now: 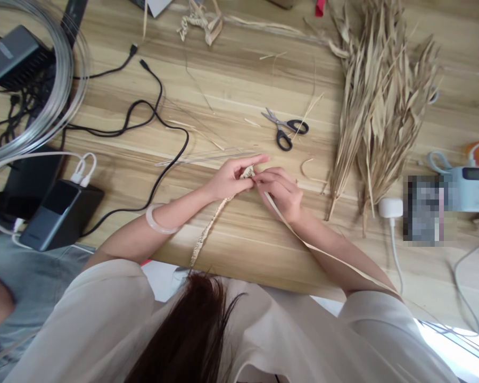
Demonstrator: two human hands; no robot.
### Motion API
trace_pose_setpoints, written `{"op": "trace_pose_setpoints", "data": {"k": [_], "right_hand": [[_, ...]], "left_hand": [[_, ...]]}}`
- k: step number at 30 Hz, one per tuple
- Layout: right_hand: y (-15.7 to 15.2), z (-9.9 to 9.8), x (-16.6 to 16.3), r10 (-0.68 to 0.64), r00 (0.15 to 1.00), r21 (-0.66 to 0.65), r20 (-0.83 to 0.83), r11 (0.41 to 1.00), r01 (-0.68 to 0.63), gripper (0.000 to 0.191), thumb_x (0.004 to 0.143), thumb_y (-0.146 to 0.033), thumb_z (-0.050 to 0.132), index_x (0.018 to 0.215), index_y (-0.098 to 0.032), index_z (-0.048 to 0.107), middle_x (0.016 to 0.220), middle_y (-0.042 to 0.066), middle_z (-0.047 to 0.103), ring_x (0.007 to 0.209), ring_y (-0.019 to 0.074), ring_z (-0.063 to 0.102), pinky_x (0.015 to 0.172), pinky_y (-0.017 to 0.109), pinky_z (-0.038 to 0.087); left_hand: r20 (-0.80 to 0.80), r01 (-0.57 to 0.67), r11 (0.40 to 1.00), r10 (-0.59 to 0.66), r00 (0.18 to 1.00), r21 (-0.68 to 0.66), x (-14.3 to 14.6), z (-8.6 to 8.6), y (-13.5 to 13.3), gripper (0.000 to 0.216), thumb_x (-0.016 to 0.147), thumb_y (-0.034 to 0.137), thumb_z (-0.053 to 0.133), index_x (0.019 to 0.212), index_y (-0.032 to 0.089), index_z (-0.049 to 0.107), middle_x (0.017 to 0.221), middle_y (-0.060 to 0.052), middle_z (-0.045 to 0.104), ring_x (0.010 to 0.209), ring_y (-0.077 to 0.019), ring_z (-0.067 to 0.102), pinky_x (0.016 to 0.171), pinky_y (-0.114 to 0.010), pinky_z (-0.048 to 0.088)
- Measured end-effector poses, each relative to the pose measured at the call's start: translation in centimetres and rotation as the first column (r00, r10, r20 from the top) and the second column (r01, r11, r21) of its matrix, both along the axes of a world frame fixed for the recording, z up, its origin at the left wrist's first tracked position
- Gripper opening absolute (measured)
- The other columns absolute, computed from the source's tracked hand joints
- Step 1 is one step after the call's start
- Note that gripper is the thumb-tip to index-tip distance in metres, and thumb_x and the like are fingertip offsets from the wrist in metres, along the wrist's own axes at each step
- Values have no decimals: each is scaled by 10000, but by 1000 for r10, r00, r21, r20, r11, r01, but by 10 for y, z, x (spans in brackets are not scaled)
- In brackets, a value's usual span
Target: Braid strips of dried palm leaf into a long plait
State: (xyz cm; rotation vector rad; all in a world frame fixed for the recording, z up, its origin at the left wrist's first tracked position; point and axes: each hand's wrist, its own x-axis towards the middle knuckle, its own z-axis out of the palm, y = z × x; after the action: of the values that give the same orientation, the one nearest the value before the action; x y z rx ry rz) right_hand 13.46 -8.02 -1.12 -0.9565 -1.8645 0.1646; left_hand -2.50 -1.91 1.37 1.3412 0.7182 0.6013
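Observation:
My left hand (pixel 232 180), with a pale bangle on its wrist, pinches the top end of a braided straw strip (pixel 209 227); its index finger is stretched out. That braid runs down over the edge of the wooden table (pixel 239 80) towards my body. My right hand (pixel 282 192) is closed right beside it, fingers meeting the left hand's at the braid's tip. It holds a long flat straw strand (pixel 323 251) that trails back along my right forearm.
Black-handled scissors (pixel 286 131) lie just beyond my hands. A big bundle of dried leaves (pixel 379 117) lies at the right. A power bank (pixel 59 214), black cables (pixel 151 122) and a coil of clear tubing (pixel 51 90) are at the left. A white charger (pixel 390 207) sits at the right.

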Motion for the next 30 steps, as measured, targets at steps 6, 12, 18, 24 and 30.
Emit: {"op": "trace_pose_setpoints", "data": {"k": [6,12,18,24,30], "right_hand": [[-2,0,-1,-28,999,21,19,999,27,143,830,-76,563,793,-215,562,912,36,697,873,168,625,708,353,566],[-2,0,-2,-50,999,48,15,998,49,157,813,-60,580,806,-217,571,919,41,703,876,176,630,699,349,567],[-1,-2,0,-43,999,-21,13,999,43,126,844,-105,561,842,-217,619,942,50,711,902,181,641,742,356,566],[-1,-6,2,-37,999,-108,-12,993,36,135,872,-161,541,915,-225,652,990,54,713,947,184,650,805,371,558],[-2,-6,0,-22,997,-116,-79,993,13,107,862,-160,556,891,-211,646,970,71,711,911,175,673,784,345,562]], "left_hand": [[-40,-12,988,6,999,-156,1,5,-2,549,723,87,555,1268,148,586,930,-42,705,560,-53,552,551,-202,484],[-34,-21,979,15,999,-202,1,1,0,510,774,116,511,1280,123,575,860,-48,691,559,-59,558,558,-204,492],[22,-29,980,34,999,-198,2,-4,-1,624,783,149,564,1390,236,452,1318,-101,569,822,-150,657,652,-259,536],[14,-13,975,17,1000,-224,1,-5,-1,783,779,164,585,1476,307,258,1355,-79,547,887,-159,661,715,-276,550],[1,-61,988,62,998,-140,1,-8,-1,651,746,196,647,1360,308,462,1305,-68,591,783,-138,661,630,-252,545]]}}
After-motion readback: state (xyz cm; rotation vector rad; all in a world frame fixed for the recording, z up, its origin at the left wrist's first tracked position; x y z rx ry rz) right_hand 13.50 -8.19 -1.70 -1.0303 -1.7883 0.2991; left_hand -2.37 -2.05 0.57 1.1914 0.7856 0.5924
